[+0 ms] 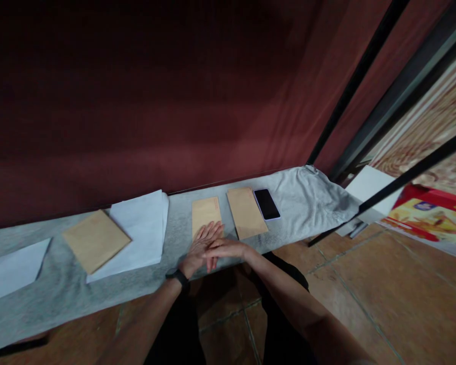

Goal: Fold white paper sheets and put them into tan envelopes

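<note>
A small brown envelope (206, 210) lies on the grey cloth just beyond my hands. My left hand (205, 243), with a dark band at the wrist, rests palm down over the envelope's near end, its fingers stretched out. Across the back of it lies my right hand (226, 248), fingers extended and touching the left hand. Part of the right hand's fingertips is hard to make out. Close by on the right is a longer brown envelope (247, 213), and a phone (266, 204) with a dark screen lies against its right side.
Grey cloth (296, 203) covers the narrow bench. To the left, brown envelopes (97, 241) overlap white paper sheets (140, 233); another white sheet (17, 268) lies farther left. A dark red wall (155, 126) rises behind. Black poles (349, 91) and a red box (429, 218) stand at right.
</note>
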`<action>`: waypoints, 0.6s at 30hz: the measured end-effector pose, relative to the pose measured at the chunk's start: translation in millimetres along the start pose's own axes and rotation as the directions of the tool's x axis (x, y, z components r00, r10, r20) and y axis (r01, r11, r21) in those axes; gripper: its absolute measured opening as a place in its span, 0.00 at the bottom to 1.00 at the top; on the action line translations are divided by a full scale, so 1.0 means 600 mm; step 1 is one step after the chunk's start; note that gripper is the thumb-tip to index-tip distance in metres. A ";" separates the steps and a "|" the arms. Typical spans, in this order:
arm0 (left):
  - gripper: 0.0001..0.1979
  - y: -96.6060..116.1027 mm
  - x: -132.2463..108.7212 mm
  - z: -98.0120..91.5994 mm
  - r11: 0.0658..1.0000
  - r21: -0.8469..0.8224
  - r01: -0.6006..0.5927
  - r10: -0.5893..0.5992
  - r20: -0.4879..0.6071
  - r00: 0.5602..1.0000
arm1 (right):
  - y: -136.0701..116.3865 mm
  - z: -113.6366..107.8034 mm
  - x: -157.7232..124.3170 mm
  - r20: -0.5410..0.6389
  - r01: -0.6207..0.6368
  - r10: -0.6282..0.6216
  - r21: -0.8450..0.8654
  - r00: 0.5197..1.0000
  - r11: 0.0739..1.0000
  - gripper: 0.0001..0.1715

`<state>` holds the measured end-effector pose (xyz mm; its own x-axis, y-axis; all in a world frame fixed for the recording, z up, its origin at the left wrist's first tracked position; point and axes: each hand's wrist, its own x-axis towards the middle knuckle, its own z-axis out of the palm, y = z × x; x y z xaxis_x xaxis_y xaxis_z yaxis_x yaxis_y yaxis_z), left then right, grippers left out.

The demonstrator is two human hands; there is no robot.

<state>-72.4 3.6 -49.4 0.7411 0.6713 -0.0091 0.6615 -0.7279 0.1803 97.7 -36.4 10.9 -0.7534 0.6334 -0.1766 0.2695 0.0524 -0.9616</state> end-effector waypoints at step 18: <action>0.30 0.077 -0.116 0.005 0.999 0.040 0.032 -0.027 -0.128 0.991 | 0.076 0.150 -0.044 -0.643 -0.365 -0.303 -0.692 0.703 0.623 0.34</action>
<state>-93.0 -77.1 -43.4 0.7022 0.7031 0.1124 0.6892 -0.7108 0.1407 76.2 -120.2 -47.0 -0.2259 0.9261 0.3020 0.8577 0.3361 -0.3891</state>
